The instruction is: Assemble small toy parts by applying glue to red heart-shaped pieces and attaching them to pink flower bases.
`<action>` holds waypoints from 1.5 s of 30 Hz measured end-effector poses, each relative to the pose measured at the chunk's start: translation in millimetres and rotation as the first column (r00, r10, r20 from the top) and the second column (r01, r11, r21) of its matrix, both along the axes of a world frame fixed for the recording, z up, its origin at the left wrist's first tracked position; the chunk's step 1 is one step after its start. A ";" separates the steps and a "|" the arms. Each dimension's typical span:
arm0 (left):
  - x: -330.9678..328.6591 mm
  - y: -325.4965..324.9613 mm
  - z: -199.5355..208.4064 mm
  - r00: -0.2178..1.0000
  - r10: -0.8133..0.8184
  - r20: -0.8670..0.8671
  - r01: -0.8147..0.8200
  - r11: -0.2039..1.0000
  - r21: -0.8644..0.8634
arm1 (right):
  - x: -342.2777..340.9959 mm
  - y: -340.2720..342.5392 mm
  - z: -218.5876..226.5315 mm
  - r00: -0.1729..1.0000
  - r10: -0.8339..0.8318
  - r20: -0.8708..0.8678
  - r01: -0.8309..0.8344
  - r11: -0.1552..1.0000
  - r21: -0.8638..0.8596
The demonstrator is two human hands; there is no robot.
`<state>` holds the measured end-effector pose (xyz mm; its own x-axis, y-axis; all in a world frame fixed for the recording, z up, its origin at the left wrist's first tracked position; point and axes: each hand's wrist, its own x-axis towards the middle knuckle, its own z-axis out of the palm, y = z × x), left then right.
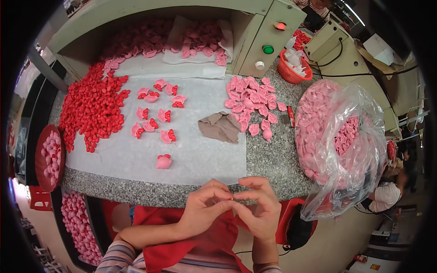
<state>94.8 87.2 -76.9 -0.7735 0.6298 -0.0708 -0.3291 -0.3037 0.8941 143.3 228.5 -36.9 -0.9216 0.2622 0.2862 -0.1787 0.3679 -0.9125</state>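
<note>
Worktable: a grey speckled stone table (268,159) with a rounded front edge; a white sheet (200,150) covers its middle part.
Plastic bag: a big clear bag (359,150) stands at the right end of the table, full of pink pieces.
Red heap: many small red pieces (93,107) lie piled on the left side of the sheet.
Pink heap: loose pink pieces (250,102) lie at the right edge of the sheet, just beside a crumpled brown cloth (221,127).
Joined pieces: pink-and-red joined pieces (157,113) lie spread between the two heaps; one more (164,162) lies alone, nearer to the front edge.
Red basket: a small red basket (293,68) stands behind the pink heap, next to a box with coloured buttons (268,38).
Left hand: the left hand (205,207) is in front of the table edge, fingers pinched together on a tiny part (231,198).
Right hand: the right hand (261,209) meets it fingertip to fingertip, pinching the same tiny part.
Tiny part: it sits between the fingertips of both hands, over the person's lap; it is too small to tell its shape.
</note>
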 end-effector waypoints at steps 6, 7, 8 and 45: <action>-7.8 -12.2 7.8 0.994 0.025 -0.110 -0.031 0.998 -0.050 | -4.3 -17.3 11.3 0.991 -0.067 -0.116 0.069 0.998 0.015; -9.3 -12.4 13.8 0.979 -0.021 -0.205 -0.001 0.994 -0.108 | 0.3 -16.0 16.2 0.950 -0.176 -0.259 0.190 0.981 0.028; -9.6 -12.3 17.6 0.954 -0.071 -0.292 0.022 0.985 -0.170 | 4.9 -12.5 20.5 0.876 -0.274 -0.396 0.307 0.952 0.020; -77.3 -84.7 -5.7 0.671 -0.323 0.667 -0.202 0.787 0.584 | -65.8 -17.6 -58.5 0.979 -0.049 0.196 0.121 0.920 -0.373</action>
<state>17.5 2.6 -82.6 -0.5957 0.7825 -0.1813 -0.7975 -0.6031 0.0169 77.5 210.9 -95.4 -0.9174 0.3975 -0.0194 0.0176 -0.0080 -0.9998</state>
